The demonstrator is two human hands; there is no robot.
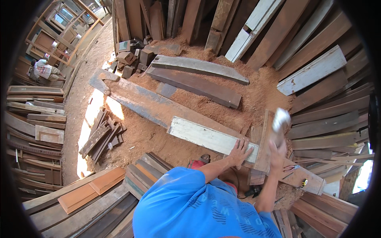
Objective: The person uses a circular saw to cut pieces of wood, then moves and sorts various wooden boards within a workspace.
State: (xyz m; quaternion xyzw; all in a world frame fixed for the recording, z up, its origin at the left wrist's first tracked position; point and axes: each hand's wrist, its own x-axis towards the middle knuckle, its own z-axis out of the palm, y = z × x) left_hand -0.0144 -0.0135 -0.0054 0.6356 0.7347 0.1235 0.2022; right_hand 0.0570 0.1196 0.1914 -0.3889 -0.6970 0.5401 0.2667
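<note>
My left hand lies flat with its fingers spread on the right end of a white-painted board. That board rests on a long, worn wooden bench plank. In my right hand is what looks like a hammer, its pale head raised and smeared by motion. A bare brown wood piece crosses the bench plank at the board's right end, between my two hands. Pliers and a small yellow-and-black tape measure lie on the plank to the right of my right hand.
Sawdust covers the ground. Two thick beams lie beyond the bench plank, near wood offcuts. Boards lean along the far and right sides. Scrap sticks are piled at left. A person sits at far left.
</note>
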